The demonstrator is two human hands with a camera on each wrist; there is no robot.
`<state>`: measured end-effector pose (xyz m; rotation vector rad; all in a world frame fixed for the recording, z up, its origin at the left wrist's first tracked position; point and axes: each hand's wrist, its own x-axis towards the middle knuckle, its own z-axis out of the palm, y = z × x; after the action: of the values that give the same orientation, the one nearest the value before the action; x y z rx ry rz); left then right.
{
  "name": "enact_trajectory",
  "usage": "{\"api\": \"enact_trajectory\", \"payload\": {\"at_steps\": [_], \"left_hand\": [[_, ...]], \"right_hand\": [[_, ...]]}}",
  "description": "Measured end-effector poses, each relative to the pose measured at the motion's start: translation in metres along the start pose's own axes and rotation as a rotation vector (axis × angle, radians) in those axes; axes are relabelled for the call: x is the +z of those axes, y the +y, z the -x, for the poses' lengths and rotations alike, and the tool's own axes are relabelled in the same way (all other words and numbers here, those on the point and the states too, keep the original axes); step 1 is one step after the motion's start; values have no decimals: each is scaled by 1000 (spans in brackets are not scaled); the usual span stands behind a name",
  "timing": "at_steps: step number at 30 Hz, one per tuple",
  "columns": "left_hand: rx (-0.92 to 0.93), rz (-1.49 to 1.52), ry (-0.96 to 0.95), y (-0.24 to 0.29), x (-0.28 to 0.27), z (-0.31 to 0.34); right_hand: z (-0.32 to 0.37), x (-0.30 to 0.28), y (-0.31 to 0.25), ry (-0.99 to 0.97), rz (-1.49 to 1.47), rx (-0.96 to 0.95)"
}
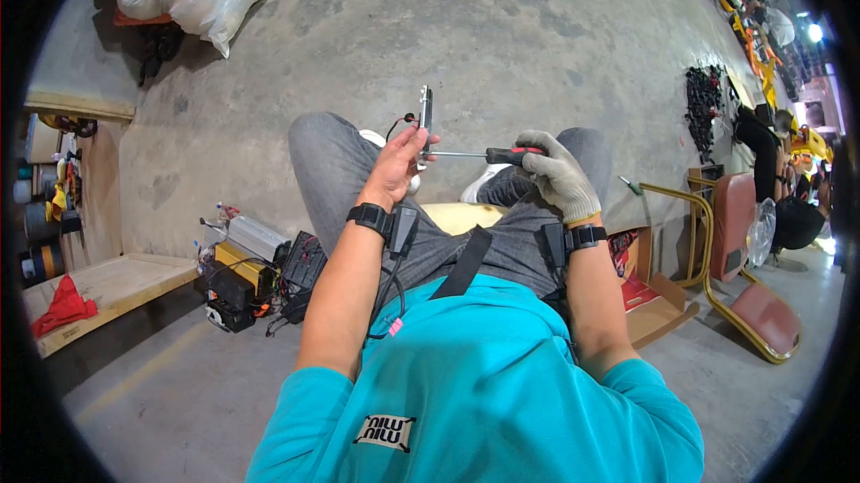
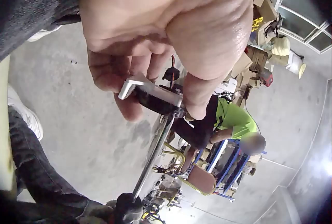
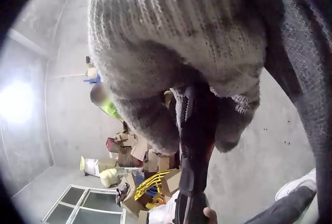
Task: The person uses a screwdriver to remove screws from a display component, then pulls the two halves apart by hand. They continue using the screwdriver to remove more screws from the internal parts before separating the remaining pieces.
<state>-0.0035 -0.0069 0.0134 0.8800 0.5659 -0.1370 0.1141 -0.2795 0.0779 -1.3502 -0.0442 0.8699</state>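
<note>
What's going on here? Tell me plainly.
A seated person holds a small metal part in the bare left hand. The right hand, in a knitted glove, grips a screwdriver by its handle, its shaft reaching across to the part's near end. Whether it is turning, the pictures cannot show.

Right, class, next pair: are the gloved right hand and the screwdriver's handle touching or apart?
Touching: the right wrist view shows the gloved right hand gripping the screwdriver's handle, with knit-covered fingers on both sides.
</note>
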Motion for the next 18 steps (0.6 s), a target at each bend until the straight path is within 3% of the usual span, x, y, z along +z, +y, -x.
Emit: {"api": "enact_trajectory", "payload": {"at_steps": [4,6,7,10,12,16,18], "left_hand": [[8,6,-5,0,-2,-1],[11,4,-11,0,-4,-2],[10,15,-9,0,-4,-3],[16,14,-4,0,-2,0],[22,4,-3,1,0,1],[5,-12,6,1,-1,0],[4,-11,7,1,-2,-1]], "right_hand": [[-1,3,1,9,-46,54],[-1,0,-2,-26,15,226],[-2,-1,-3,-27,14,226],[-2,3,-4,-7,60,196],[1,11,-2,103,-23,36],[2,7,-4,8,15,-31],[2,10,-7,33,-12,164]]}}
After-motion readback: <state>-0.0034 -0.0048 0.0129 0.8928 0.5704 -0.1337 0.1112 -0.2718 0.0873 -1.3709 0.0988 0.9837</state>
